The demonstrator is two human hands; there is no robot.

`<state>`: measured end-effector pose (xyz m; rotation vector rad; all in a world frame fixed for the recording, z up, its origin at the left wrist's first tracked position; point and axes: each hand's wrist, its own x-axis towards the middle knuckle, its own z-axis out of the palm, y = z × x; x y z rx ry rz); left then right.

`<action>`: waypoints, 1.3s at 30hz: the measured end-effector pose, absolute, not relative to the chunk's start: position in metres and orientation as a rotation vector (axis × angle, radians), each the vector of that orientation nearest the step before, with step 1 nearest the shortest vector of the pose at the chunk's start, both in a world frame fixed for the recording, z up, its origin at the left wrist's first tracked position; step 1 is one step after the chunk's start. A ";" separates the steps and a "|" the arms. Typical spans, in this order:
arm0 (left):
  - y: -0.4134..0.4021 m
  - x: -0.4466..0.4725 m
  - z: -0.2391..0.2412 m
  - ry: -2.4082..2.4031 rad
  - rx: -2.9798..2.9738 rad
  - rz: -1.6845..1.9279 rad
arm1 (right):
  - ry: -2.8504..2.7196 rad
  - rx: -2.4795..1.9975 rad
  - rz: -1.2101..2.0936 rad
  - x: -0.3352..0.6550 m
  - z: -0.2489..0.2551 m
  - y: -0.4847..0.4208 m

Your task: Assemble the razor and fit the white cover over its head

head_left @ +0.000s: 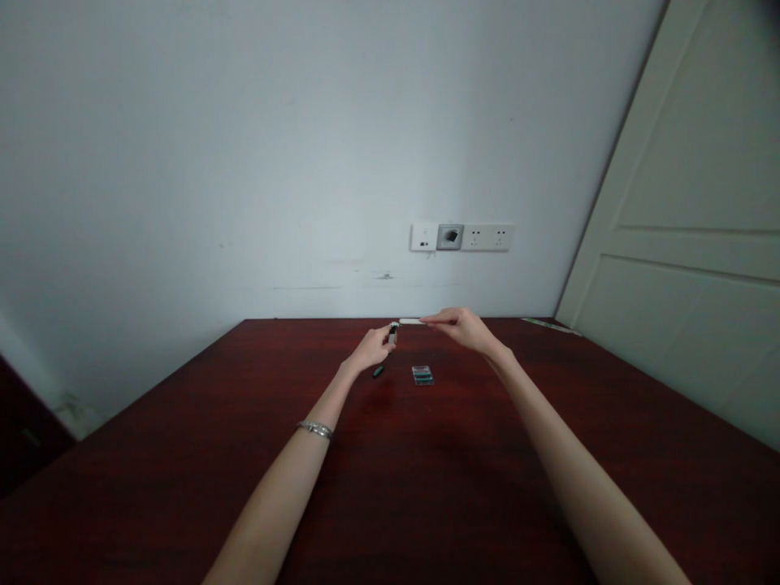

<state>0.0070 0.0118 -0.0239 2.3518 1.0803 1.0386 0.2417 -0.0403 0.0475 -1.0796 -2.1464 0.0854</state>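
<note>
My left hand (374,348) is closed around a small upright tool (393,334) with a grey body, a dark band and a silvery top; its kind is too small to tell. My right hand (460,327) pinches the right end of a slim white flat strip (410,321). The strip lies level, its left end close by the tool's top; whether they touch I cannot tell. Below my hands on the table are a short dark green piece (379,371) and a small clear flat pack (422,374) with teal and dark parts.
The dark red wooden table (390,487) runs back to a white wall (305,162) with sockets (487,237) on it. A thin printed strip (552,326) lies at the far right edge, beside a white panelled door (688,244).
</note>
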 end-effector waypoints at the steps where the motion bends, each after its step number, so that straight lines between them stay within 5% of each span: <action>1: 0.011 0.007 -0.024 1.090 2.348 1.036 | -2.147 -1.079 0.072 0.240 0.048 -0.041; 39: 0.008 0.008 -0.017 1.023 2.287 1.029 | -2.103 -1.032 0.054 0.228 0.053 -0.050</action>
